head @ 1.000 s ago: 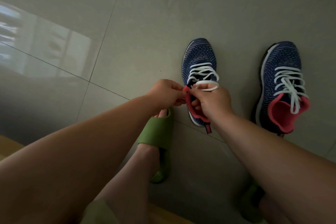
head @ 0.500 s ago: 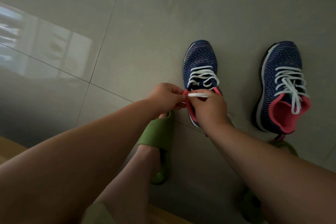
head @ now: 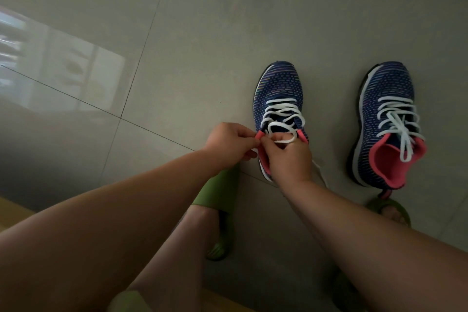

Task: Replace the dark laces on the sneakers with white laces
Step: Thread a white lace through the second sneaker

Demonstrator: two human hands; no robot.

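The right hand (head: 287, 159) hides the heel of the left blue knit sneaker (head: 279, 99) on the grey tiled floor (head: 202, 45); both it and the left hand (head: 229, 142) pinch its white lace (head: 281, 119). The second laced sneaker (head: 387, 121) stands well apart.

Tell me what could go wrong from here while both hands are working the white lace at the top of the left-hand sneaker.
1. The left hand and right hand pinch the white lace close together; a slip could let the loose upper loops slacken.
2. A lace end trails on the floor behind the right hand and may catch underfoot.
3. The other sneaker looks untied, its lace ends hanging into the opening.
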